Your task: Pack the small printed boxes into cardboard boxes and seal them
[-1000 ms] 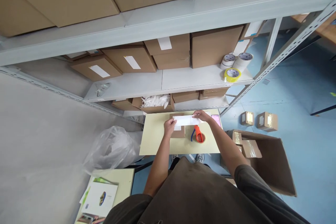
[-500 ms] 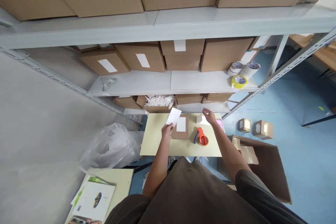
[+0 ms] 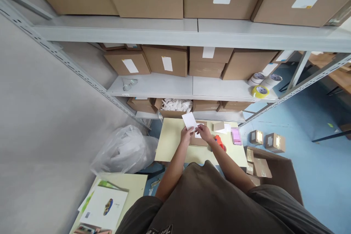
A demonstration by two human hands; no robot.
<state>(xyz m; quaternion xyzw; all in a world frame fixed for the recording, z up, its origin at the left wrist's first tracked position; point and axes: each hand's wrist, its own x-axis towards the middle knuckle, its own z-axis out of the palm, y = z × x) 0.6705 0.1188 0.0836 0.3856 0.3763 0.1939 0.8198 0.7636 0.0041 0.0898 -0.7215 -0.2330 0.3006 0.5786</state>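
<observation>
My left hand [image 3: 187,135] is closed on the lower edge of a white card [image 3: 189,120], raised above the pale yellow table [image 3: 168,142]. My right hand [image 3: 202,131] pinches the card's lower right corner. Beneath the hands lies a flat cardboard box [image 3: 197,142] with a white label, partly covered by them. The orange tape dispenser [image 3: 218,141] is partly hidden behind my right forearm. Farther right are a small brown box [image 3: 218,126] with white paper beside it and a pink item [image 3: 236,136].
Grey shelves [image 3: 159,85] with cardboard boxes stand beyond the table. Tape rolls [image 3: 260,91] sit on the middle shelf. A clear plastic bag [image 3: 123,150] is at the left, a large open carton [image 3: 285,175] at the right, and two small boxes [image 3: 275,142] on the floor.
My right hand has moved left from the table's right side to the card and taken hold of its corner. The view has shifted, and the pink item shows more fully.
</observation>
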